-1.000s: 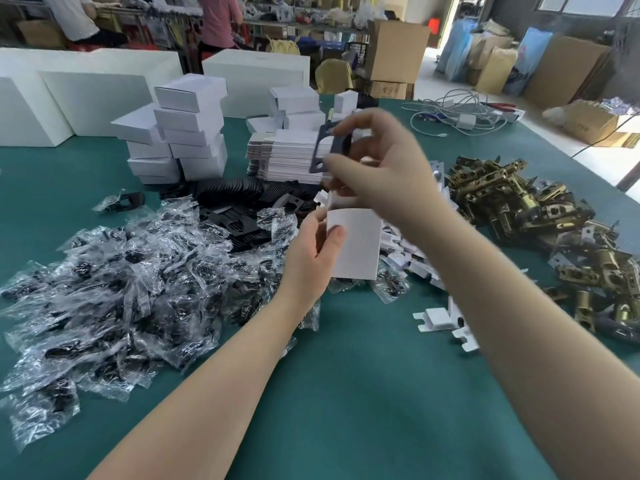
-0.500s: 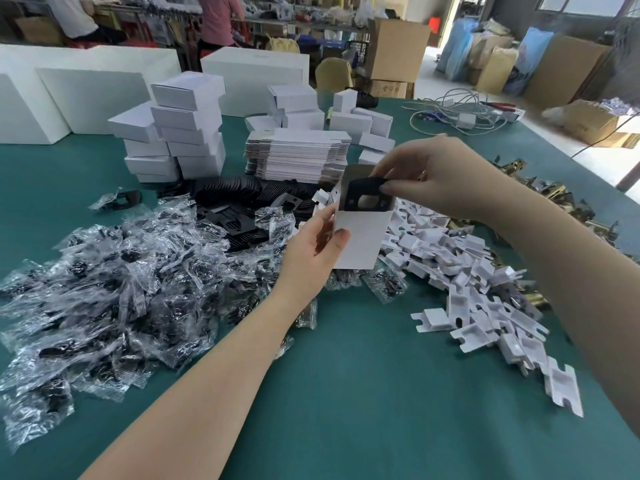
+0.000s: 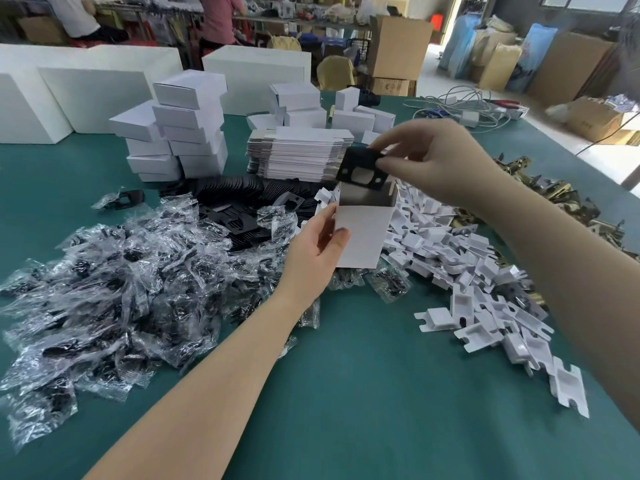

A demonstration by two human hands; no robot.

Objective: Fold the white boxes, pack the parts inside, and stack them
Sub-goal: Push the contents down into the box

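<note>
Now that the right hand (image 3: 427,161) has brought its pinched flat black plate (image 3: 360,171) over the open-topped white cardboard box (image 3: 362,233) gripped by the left hand (image 3: 313,249), insertion likely follows.

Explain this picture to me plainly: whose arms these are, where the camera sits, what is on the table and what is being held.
There is no machine here: the arms belong to a person wearing a camera on the head, which looks forward and down. The left hand holds an open white box upright. The right hand pinches a flat black plate just above the box's opening. On the green table lie clear bags of dark parts, white folded inserts, brass hardware, a stack of flat box blanks and finished boxes stacked behind.
</note>
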